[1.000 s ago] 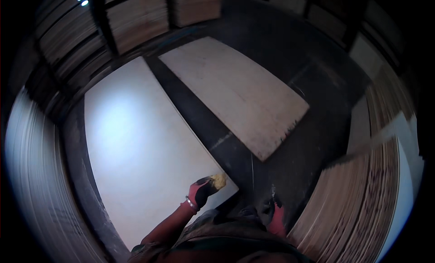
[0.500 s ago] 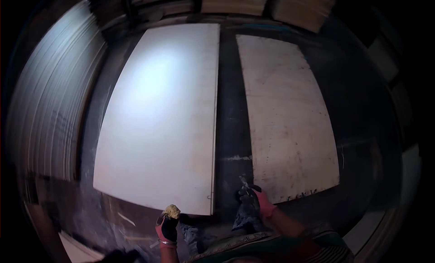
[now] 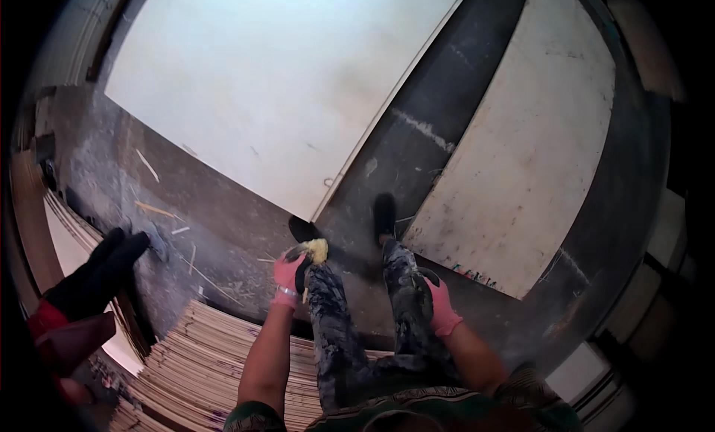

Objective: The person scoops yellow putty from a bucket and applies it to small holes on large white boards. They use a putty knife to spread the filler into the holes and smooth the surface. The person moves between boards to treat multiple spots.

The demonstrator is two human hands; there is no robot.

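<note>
My left hand [image 3: 289, 274], in a pink work glove with dark palm and fingers, is closed round a rough yellowish lump [image 3: 319, 251], perhaps putty or sponge. It is just off the near corner of a large pale wood sheet [image 3: 275, 82]. My right hand [image 3: 439, 304], gloved the same way, is beside my right thigh with its fingers curled. What it grips now is hidden against the patterned trousers. To the right lies a narrower, stained wood sheet [image 3: 529, 141], with a dark strip of floor between the two.
At the left a person in dark trousers and red [image 3: 82, 298] is partly in view. Stacked wood sheets [image 3: 216, 357] stand behind my legs, more along both sides. Wood splinters [image 3: 153, 208] litter the dusty floor [image 3: 231, 238]. My dark shoes are beside the sheets' near corners.
The view has tilted down and turned, so the sheets appear slanted and nearer. The scraper-like tool seen in my right hand is no longer visible. The left hand still holds the lump.
</note>
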